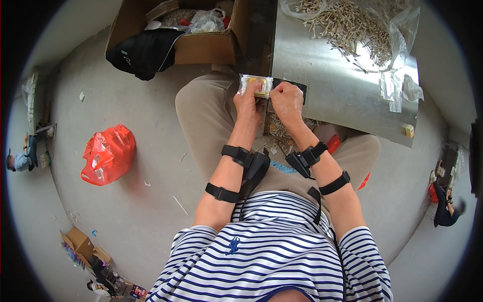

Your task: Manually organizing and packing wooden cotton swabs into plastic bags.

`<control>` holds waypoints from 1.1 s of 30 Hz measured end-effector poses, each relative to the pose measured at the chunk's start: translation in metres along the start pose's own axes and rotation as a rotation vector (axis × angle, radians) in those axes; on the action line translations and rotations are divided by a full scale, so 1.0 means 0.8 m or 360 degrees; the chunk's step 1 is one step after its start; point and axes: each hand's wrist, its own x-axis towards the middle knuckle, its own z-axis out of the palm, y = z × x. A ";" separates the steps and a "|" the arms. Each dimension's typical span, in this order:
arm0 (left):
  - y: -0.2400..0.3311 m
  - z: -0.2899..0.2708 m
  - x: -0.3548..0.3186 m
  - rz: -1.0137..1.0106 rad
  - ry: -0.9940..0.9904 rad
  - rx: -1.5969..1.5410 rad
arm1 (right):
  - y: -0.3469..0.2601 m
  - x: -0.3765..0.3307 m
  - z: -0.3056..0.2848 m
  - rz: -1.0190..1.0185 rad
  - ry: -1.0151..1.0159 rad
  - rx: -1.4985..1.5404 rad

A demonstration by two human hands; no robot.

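Observation:
A small clear-wrapped pack of cotton swabs (248, 84) with a yellow label lies in my left hand (246, 103), thumb across its front. My right hand (288, 102) is curled into a fist at the pack's right end, knuckles up. What its fingers pinch, if anything, is hidden. Both hands are above my lap, at the left edge of the metal table (337, 95). Part of a dark flat pad (300, 88) on that table shows behind my right hand. A large heap of loose cotton swabs (347, 25) lies at the table's far side.
Clear plastic bags (392, 90) and a small yellow-and-white pack (409, 131) lie on the table's right. A cardboard box (211, 49) with a black garment (143, 53) stands far left. Loose swabs (276, 126) lie below my hands. A red plastic bag (110, 153) sits on the floor.

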 end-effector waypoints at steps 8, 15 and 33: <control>-0.002 -0.010 0.008 -0.0060 -0.0048 -0.0013 | 0.006 0.016 -0.008 0.0103 -0.0102 0.0165; -0.003 0.000 0.001 -0.0123 -0.0084 -0.0012 | 0.007 0.029 0.010 0.0004 -0.0072 0.0159; -0.006 -0.003 0.010 -0.0061 -0.0072 -0.0095 | -0.003 0.025 0.011 0.0110 0.0145 0.0212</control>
